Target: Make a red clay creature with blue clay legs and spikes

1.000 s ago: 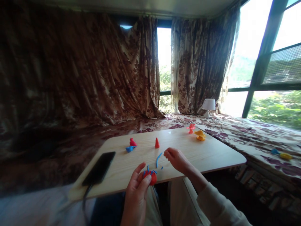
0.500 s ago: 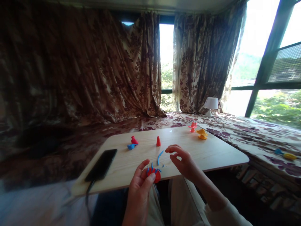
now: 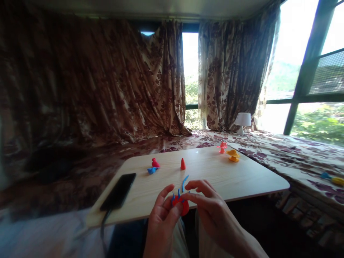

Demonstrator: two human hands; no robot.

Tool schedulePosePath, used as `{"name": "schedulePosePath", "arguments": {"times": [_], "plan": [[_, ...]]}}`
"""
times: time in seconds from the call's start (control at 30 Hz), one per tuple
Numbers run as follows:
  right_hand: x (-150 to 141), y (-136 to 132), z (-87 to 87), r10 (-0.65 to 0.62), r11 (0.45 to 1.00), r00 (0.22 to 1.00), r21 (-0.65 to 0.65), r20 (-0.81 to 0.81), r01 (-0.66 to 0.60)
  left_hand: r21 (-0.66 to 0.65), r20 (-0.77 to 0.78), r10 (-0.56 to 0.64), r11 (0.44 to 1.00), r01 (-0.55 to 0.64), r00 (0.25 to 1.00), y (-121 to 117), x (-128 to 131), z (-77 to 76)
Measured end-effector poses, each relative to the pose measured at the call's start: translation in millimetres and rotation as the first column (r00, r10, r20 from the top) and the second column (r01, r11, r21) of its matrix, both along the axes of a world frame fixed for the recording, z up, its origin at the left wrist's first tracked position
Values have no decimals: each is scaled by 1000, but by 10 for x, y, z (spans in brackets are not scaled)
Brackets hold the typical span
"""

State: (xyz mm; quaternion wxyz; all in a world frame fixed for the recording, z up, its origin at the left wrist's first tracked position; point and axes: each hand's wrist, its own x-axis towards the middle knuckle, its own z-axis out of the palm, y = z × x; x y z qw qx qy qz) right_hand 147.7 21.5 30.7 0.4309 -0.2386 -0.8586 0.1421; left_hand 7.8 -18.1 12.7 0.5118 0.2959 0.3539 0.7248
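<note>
My left hand [image 3: 162, 218] holds a red clay ball [image 3: 181, 206] with thin blue strips stuck on it, just over the near edge of the wooden lap table [image 3: 242, 179]. My right hand [image 3: 212, 208] has come beside it, with its thumb and forefinger pinched at the ball's top. A loose blue clay strip [image 3: 185, 182] lies on the table just beyond the hands. Farther back stand a red clay cone [image 3: 183, 164] and a red and blue clay figure [image 3: 153, 166].
A black phone [image 3: 118, 191] with a cable lies on the table's left side. A pink figure [image 3: 222, 147] and an orange figure [image 3: 233, 155] sit at the far right corner. A white lamp [image 3: 242, 122] stands by the curtains. More clay pieces [image 3: 331, 178] lie on the bedding at right.
My right hand has moved from above the table down and left to the red ball in my left hand. The left hand has risen slightly with the ball.
</note>
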Motion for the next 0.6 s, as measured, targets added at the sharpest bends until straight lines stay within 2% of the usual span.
{"name": "schedulePosePath", "arguments": {"times": [0.1,0.17,0.37,0.6], "plan": [[5,-25,40,-9,996,998,84,56,5,-41,25,-40,998,41,999,-20,-19,13],[3,-30,52,-10,996,998,89,66,4,-63,50,-54,996,57,997,-28,-25,19],[-4,-10,-9,69,995,983,-58,-170,-80,-52,65,-18,998,21,998,-24,-3,27],[-32,5,-108,-10,978,968,-205,-250,-43,-47,81,-43,998,47,996,-36,-8,27]]}}
